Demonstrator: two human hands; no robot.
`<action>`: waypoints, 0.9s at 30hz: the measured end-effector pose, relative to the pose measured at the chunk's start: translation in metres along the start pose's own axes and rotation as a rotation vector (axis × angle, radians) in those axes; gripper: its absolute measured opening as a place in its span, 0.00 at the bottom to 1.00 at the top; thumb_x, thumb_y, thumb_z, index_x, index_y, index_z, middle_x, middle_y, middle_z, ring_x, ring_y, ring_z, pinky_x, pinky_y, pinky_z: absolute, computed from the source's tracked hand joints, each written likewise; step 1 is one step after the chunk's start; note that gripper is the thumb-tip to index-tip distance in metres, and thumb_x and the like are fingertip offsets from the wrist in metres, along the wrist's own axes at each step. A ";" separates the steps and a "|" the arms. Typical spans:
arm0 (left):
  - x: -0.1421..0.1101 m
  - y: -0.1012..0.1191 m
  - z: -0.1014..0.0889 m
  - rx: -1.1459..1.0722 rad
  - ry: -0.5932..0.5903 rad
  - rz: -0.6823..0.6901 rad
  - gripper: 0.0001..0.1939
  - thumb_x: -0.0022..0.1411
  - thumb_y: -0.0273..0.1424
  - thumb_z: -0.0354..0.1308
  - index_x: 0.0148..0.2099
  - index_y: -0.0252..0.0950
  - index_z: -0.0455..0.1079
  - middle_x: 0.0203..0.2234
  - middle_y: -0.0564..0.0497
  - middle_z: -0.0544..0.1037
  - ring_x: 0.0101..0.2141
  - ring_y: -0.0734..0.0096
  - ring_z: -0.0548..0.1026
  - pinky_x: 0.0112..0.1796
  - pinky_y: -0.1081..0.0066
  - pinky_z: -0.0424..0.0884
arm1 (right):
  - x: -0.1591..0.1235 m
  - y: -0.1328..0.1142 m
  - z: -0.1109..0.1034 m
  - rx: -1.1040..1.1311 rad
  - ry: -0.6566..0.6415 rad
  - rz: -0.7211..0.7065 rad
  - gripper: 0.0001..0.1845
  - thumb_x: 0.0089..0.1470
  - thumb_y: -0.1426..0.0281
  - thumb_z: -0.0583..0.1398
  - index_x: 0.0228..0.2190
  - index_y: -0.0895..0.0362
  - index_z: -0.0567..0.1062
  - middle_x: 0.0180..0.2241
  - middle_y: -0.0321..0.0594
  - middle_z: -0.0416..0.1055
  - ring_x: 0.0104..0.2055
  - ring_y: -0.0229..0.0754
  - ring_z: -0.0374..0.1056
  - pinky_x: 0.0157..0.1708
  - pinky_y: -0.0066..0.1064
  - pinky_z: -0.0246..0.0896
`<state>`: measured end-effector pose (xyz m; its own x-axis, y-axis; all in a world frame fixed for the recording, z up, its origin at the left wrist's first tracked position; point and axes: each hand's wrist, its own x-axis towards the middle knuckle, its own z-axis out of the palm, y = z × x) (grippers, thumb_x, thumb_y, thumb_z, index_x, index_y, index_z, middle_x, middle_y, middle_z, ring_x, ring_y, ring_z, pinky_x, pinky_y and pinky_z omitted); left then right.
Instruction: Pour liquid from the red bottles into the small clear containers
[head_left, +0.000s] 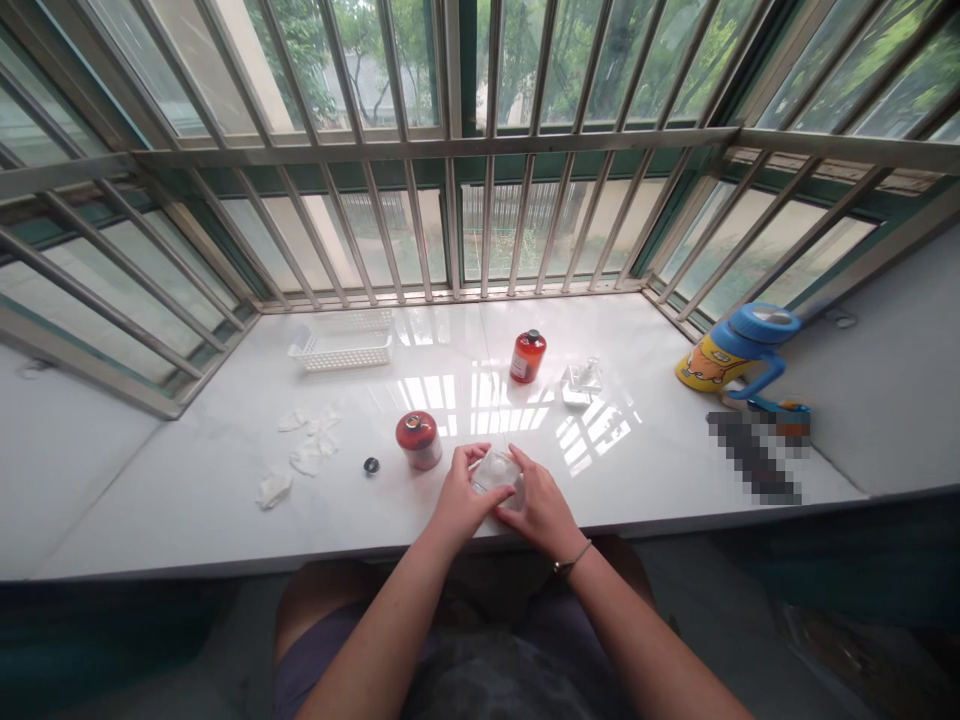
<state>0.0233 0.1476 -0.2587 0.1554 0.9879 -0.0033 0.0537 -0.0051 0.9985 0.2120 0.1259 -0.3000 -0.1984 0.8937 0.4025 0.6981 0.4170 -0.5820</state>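
Both my hands meet at the front edge of a white windowsill (225,520), closed around a small clear container (495,470). My left hand (461,500) grips it from the left, thumb and fingers curled over it. My right hand (540,510) wraps it from the right. What the container holds is too small to make out. Just left of my hands stands a small jar with a red lid (418,440), and beside that lies a small dark cap (371,465).
An orange bottle with a dark cap (527,357) and a clear glass piece (581,383) stand further back. A white slotted tray (341,350) sits back left, crumpled white tissues (304,455) left. A yellow-and-blue jug (739,355) lies at right. Window bars enclose the sill.
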 end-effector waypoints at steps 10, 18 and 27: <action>0.000 0.006 -0.005 0.066 -0.027 0.093 0.17 0.63 0.34 0.69 0.50 0.41 0.68 0.64 0.42 0.72 0.65 0.54 0.71 0.66 0.50 0.66 | 0.000 -0.002 0.001 -0.001 0.001 0.000 0.52 0.56 0.60 0.70 0.73 0.50 0.51 0.66 0.53 0.68 0.62 0.61 0.71 0.60 0.58 0.71; 0.005 0.022 -0.007 0.190 -0.069 0.170 0.11 0.64 0.34 0.69 0.48 0.40 0.77 0.63 0.42 0.74 0.64 0.52 0.71 0.67 0.48 0.64 | 0.000 0.000 0.002 -0.007 -0.002 -0.015 0.53 0.57 0.59 0.71 0.73 0.50 0.50 0.67 0.53 0.67 0.64 0.61 0.70 0.62 0.58 0.70; 0.007 0.033 -0.015 -0.024 0.062 0.217 0.16 0.66 0.42 0.69 0.52 0.41 0.79 0.59 0.41 0.74 0.64 0.51 0.71 0.64 0.53 0.71 | 0.001 -0.006 -0.005 0.003 -0.036 0.026 0.53 0.56 0.58 0.71 0.73 0.48 0.52 0.66 0.51 0.68 0.63 0.60 0.71 0.63 0.58 0.70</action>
<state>0.0112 0.1566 -0.2252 0.0999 0.9716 0.2144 0.0025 -0.2157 0.9764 0.2115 0.1239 -0.2925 -0.2044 0.9096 0.3616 0.7011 0.3939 -0.5944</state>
